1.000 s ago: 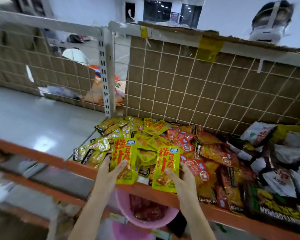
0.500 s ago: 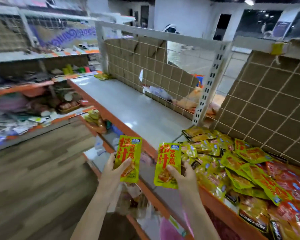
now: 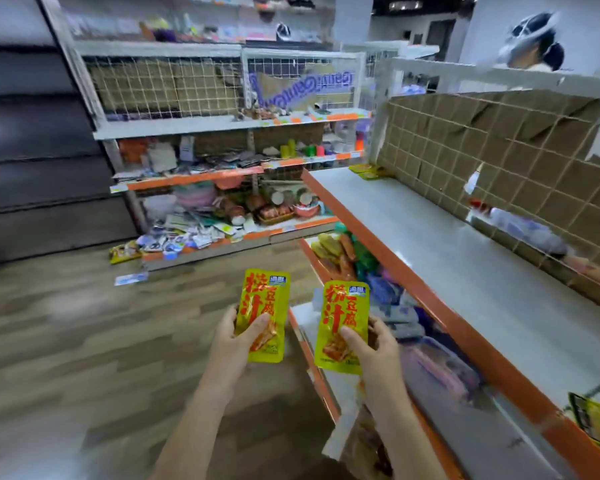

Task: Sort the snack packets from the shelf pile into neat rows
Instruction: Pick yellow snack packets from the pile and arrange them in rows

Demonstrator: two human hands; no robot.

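A person's left hand [image 3: 234, 337] gripped one yellow tofu snack packet [image 3: 264, 313] upright. The right hand [image 3: 373, 348] pinched a second packet [image 3: 343, 323] beside the grey shelf [image 3: 465, 258].

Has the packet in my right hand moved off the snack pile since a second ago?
Yes. The right-hand packet left the pile and moved leftward along the orange shelf edge, now held out over the aisle side.

A small shop aisle. Tiered metal shelves [image 3: 222, 126] with orange edge strips and wire-mesh backs line the far side, crowded with packaged goods, cups and bowls. A long grey shelf [image 3: 465, 258] with an orange lip runs along the right, backed by cardboard behind mesh. Loose packets [image 3: 174, 242] spill onto the wood-pattern floor [image 3: 84, 323].
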